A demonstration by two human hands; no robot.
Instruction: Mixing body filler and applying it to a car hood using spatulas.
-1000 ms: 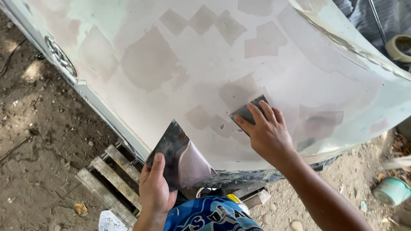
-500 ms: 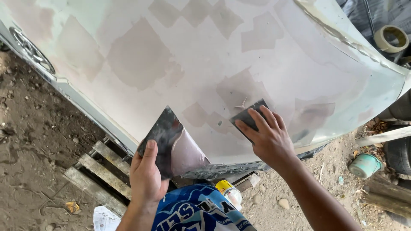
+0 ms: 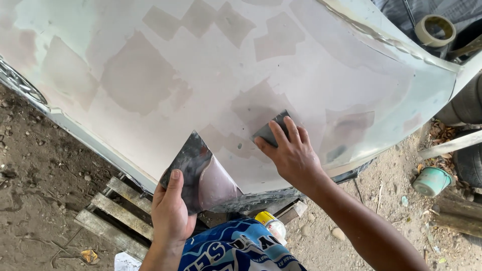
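Note:
A pale car body panel with several patches of pinkish filler fills the upper view. My right hand presses a small dark spreader flat against the panel near its lower edge. My left hand grips a dark metal mixing board from below, thumb on its face; a smear of pinkish filler lies on the board's right side. The board is held just in front of the panel's bottom edge.
A wooden pallet lies on the dirt ground under the panel. A yellow-capped can stands near my blue patterned knee. A green tub and tyres sit at the right; a tape roll rests top right.
My right hand and the spreader have slid slightly left and down along the panel. The left hand keeps hold of the board; the view has shifted a little.

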